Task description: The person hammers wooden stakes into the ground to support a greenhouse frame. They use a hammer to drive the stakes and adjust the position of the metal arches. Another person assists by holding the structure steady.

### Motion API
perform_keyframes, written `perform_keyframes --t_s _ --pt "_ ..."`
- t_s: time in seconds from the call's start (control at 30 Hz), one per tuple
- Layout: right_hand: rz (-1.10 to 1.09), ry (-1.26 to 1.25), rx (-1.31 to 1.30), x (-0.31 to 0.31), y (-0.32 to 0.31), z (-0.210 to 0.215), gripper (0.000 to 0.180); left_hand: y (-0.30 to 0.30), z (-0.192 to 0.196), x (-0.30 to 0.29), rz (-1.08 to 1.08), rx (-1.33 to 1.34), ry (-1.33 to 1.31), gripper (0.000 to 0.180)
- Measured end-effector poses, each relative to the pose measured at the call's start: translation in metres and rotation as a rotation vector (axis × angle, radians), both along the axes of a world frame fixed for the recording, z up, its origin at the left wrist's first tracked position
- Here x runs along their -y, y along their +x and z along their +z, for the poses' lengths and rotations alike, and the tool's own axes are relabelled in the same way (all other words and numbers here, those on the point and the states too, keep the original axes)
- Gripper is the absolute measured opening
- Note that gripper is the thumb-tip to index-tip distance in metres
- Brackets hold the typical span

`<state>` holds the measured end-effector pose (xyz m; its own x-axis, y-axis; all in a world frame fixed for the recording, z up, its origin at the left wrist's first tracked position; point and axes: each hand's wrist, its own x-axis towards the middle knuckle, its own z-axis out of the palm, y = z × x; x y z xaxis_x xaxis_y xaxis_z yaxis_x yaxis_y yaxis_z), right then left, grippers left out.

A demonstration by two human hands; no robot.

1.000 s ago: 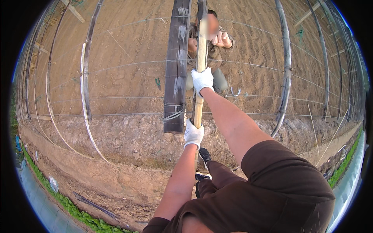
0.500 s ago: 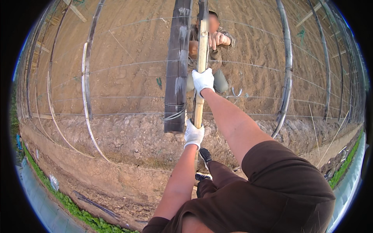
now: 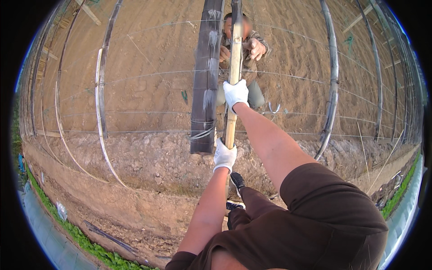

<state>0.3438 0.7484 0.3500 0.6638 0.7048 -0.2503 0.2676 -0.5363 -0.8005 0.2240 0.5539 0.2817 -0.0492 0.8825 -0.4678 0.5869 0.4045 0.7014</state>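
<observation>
I hold a pale bamboo pole (image 3: pixel 234 60) upright with both gloved hands. My right hand (image 3: pixel 235 93) in a white glove grips it higher up. Lower on the pole, my left hand (image 3: pixel 224 156), also in a white glove, is closed around it. The pole stands right beside a dark post (image 3: pixel 206 76) wound with wire at its lower end. Beyond the post another person (image 3: pixel 245 54) reaches toward the pole's far part with both hands.
Tilled brown soil (image 3: pixel 148 90) spreads all around, crossed by thin wires and curved grey hoops (image 3: pixel 332 85). A raised earth bank (image 3: pixel 135 180) runs below the post. Green plants (image 3: pixel 85 240) and plastic sheeting line the lower left edge. My shoe (image 3: pixel 237 181) rests on the bank.
My hands keep the same grip on the pole. The other person's hands have shifted slightly near the pole's upper part.
</observation>
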Motion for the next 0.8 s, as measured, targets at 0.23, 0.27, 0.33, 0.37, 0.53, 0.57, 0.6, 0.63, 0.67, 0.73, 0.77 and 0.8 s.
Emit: perform_keyframes --t_s 0.23,0.27,0.33,0.37,0.53,0.57,0.6,0.63,0.67,0.73,0.77,0.8 --pt "0.003 0.011 -0.013 -0.001 0.001 -0.006 0.063 0.000 -0.004 -0.001 -0.001 -0.016 0.017 0.062" --pt "0.002 0.007 -0.012 -0.002 0.001 -0.007 0.063 0.000 -0.005 0.000 -0.003 -0.012 0.007 0.062" --pt "-0.003 -0.002 0.000 -0.002 0.001 -0.007 0.063 -0.001 -0.005 0.000 -0.005 -0.005 -0.010 0.063" --pt "-0.006 -0.006 0.006 -0.002 0.001 -0.006 0.063 -0.001 -0.006 0.000 -0.005 -0.003 0.011 0.064" --pt "-0.008 -0.010 0.005 -0.003 0.000 -0.005 0.062 -0.001 -0.006 0.001 0.009 0.007 0.009 0.060" --pt "-0.008 -0.009 0.005 -0.002 0.000 -0.005 0.062 0.000 -0.006 0.000 0.007 0.002 0.008 0.060" --pt "-0.011 -0.006 0.006 -0.002 0.001 -0.006 0.062 0.000 -0.006 0.000 0.005 -0.002 0.009 0.060" --pt "-0.014 -0.003 0.008 -0.003 0.001 -0.008 0.062 0.000 -0.007 -0.001 0.003 -0.006 0.010 0.060" --pt "-0.017 -0.001 0.010 -0.003 0.002 -0.009 0.062 0.000 -0.007 0.000 0.003 -0.006 0.012 0.060" --pt "-0.009 -0.002 -0.003 -0.002 0.001 -0.005 0.062 0.000 -0.005 0.001 0.008 -0.009 0.016 0.061" --pt "-0.005 -0.003 -0.009 -0.002 0.000 -0.003 0.062 0.000 -0.005 0.000 0.007 -0.010 0.023 0.061" --pt "-0.009 -0.007 -0.009 -0.002 -0.001 -0.002 0.062 -0.001 -0.006 0.001 0.006 -0.010 0.029 0.061"
